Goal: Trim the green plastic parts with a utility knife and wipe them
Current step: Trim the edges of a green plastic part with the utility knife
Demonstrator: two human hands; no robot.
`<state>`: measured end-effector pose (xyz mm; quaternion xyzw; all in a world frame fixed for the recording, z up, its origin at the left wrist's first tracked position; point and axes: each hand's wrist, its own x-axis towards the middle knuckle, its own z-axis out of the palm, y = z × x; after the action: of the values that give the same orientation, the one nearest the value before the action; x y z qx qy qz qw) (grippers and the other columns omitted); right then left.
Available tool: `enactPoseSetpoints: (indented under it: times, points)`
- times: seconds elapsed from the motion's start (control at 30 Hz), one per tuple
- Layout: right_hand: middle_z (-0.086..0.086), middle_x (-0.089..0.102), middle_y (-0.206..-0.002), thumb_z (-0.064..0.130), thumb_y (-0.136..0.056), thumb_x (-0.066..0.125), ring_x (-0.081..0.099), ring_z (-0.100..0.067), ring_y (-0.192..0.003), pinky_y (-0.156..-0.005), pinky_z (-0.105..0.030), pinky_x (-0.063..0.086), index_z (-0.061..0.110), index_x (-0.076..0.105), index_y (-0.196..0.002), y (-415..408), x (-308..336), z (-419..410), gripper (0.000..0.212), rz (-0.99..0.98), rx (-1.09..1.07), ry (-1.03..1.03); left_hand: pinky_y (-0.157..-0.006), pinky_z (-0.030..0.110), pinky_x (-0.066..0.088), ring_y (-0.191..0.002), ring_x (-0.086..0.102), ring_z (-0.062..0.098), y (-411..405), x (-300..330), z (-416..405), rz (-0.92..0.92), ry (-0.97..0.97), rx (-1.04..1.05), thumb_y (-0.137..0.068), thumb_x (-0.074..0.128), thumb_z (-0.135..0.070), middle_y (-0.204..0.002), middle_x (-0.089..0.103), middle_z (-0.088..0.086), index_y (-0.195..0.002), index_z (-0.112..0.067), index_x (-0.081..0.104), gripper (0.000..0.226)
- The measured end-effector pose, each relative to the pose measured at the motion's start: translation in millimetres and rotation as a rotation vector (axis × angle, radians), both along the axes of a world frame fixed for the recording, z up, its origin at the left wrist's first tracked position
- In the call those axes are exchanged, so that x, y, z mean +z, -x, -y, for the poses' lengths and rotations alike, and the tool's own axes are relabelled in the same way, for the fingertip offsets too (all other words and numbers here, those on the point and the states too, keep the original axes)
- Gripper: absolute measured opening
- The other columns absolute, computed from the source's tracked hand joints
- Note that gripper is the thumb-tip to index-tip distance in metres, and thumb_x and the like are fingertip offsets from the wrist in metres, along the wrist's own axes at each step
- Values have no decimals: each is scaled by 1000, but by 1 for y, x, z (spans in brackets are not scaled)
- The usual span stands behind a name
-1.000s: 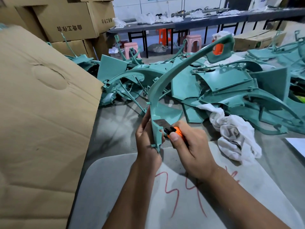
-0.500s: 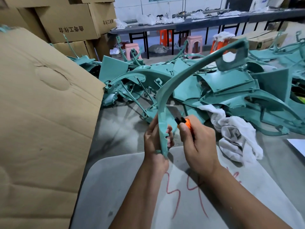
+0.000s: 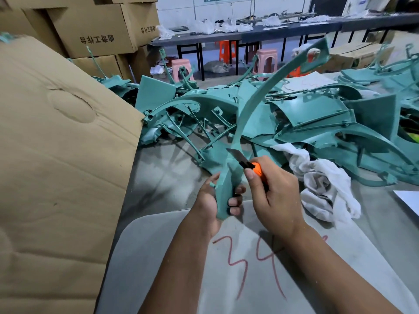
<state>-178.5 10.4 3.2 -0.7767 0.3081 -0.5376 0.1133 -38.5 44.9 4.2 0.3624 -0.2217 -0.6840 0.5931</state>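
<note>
The left hand (image 3: 212, 200) grips the lower end of 1 long curved green part (image 3: 254, 103), thumb on the near face and fingers (image 3: 234, 201) curled round its far edge. The part rises from that grip and arcs up and to the right, ending in a flat tab with a hole. The right hand (image 3: 275, 196) pinches 1 orange utility knife (image 3: 254, 168), thumb laid along the handle and the other fingers wrapped round it; the bare blade points up and to the left and lies against the part's edge just above the left fingertips.

To trim well, the judgement is that the blade should stay at a shallow angle and travel up the edge, away from the left fingers, shaving flash in thin passes rather than digging in. The left grip sits close below the blade, so a slip downward is the main risk; holding lower would be safer. The long free end may flex, so light pressure seems wise.

Counted: 2 hands, 1 knife, 1 part in hand. 1 white rag (image 3: 326, 184) lies just right of the right hand, ready for wiping. Beyond the fingertips is a heap of green parts (image 3: 317, 118), too tangled to count. At least 3 cardboard boxes (image 3: 95, 26) stand beyond the left hand.
</note>
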Motion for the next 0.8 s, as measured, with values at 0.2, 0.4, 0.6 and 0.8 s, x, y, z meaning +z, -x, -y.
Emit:
enactPoseSetpoints:
  times: [0.2,0.4,0.6,0.8]
  points:
    - [6,48,-68,34,-108,48,43,-14,-58,-54,-26,32,13,56,-92,8,0,7,27,-25,-139,-10,-30,13,24,-36,37,7,-12,4,-1,100,-179,-233,-103,19,-31,-64,44,4,-98,-13,48,34]
    - [6,53,-73,34,-108,50,46,-17,-58,-51,-33,36,13,60,-93,8,1,6,28,-97,-304,44,-30,12,22,-36,37,6,-16,8,-3,62,-223,-392,-86,38,-37,-64,41,4,-92,-13,47,27]
    - [2,55,-72,34,-108,52,50,-22,-60,-51,-35,35,15,56,-92,5,2,6,26,-192,-373,-44,-32,13,27,-41,39,10,-30,12,-9,34,-166,-523,-91,34,-60,-87,61,22,-103,-9,66,62]
    - [1,52,-69,40,-107,47,50,-27,-60,-52,-41,43,18,50,-89,3,3,5,29,-306,-374,-126,-35,16,38,-52,44,15,-42,9,-16,6,-16,-549,-92,30,-79,-99,66,12,-119,-22,71,75]
